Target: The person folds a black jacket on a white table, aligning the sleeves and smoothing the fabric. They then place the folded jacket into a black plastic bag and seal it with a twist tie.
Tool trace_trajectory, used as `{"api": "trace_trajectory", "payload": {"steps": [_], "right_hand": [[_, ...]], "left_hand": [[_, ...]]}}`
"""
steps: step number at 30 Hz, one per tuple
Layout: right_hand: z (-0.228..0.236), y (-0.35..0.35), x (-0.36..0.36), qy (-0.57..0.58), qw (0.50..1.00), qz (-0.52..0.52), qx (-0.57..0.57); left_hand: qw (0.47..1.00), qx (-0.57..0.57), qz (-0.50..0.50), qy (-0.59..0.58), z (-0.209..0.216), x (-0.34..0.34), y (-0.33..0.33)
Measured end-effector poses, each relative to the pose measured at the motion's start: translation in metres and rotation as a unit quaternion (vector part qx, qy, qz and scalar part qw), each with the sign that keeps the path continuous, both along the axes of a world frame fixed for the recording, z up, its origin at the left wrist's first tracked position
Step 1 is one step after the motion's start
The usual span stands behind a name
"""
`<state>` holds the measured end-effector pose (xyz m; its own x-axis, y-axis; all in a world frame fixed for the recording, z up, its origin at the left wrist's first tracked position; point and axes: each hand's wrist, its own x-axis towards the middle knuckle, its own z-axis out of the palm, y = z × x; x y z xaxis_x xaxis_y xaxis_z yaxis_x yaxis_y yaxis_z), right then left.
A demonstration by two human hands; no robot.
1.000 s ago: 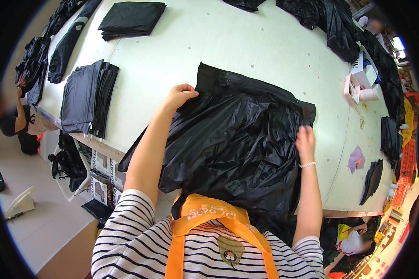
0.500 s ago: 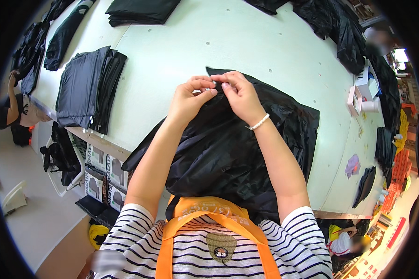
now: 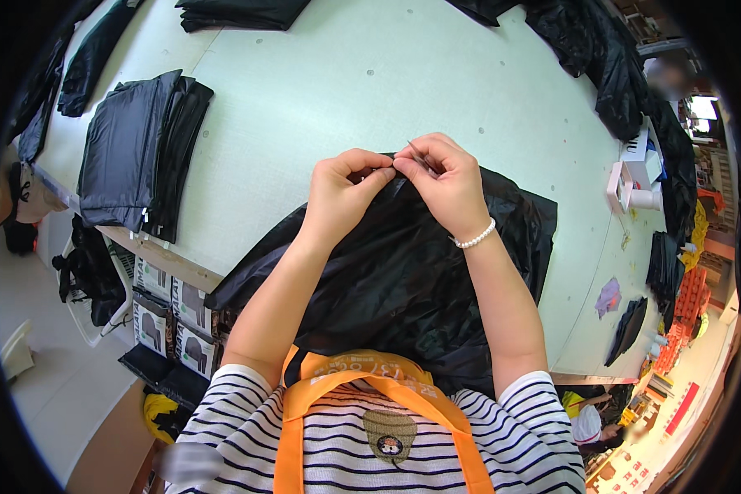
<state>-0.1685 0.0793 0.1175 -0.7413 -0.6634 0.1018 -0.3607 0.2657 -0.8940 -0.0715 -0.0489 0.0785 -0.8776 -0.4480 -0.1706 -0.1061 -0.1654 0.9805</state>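
A large piece of thin, shiny black fabric (image 3: 370,272) lies creased across the near table edge and reaches down to my apron. At its far edge, my left hand (image 3: 346,185) pinches the fabric between thumb and forefinger. My right hand (image 3: 453,185), with a white bead bracelet on its wrist, pinches the same edge. Thumbs and fingertips of both hands nearly meet there. A thin, dark grey sliver (image 3: 415,149) shows among the right fingers, too small to name. The pinched spot itself is mostly covered by my fingertips.
A stack of folded black fabric (image 3: 128,152) stands left on the pale table (image 3: 305,107). More black fabric (image 3: 243,12) lies at the far side. A white box (image 3: 640,152) and a pink tray (image 3: 618,188) sit at right. Below the left edge are printed packages (image 3: 152,325).
Both hands have come closer together on the fabric's edge. The far corner that stuck up beyond them is now drawn nearer and lower. The view has shifted slightly.
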Motion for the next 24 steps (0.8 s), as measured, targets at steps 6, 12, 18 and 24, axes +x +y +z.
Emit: {"api": "trace_trajectory", "payload": {"steps": [6,12,18,24], "right_hand": [[-0.009,-0.004,0.003,-0.065,0.997,-0.008,0.027],[-0.005,0.015,-0.001,-0.086,0.995,-0.042,0.007],[0.005,0.018,0.004,-0.064,0.995,0.025,0.067],[0.01,0.009,0.008,-0.014,0.997,0.046,0.065]], "left_hand": [[1.0,0.028,-0.001,-0.001,0.002,0.004,0.001],[0.981,0.19,0.028,-0.002,0.001,0.007,-0.001],[0.977,0.212,0.016,0.013,-0.001,0.007,-0.002],[0.983,0.182,0.01,0.026,0.004,0.007,-0.001]]}}
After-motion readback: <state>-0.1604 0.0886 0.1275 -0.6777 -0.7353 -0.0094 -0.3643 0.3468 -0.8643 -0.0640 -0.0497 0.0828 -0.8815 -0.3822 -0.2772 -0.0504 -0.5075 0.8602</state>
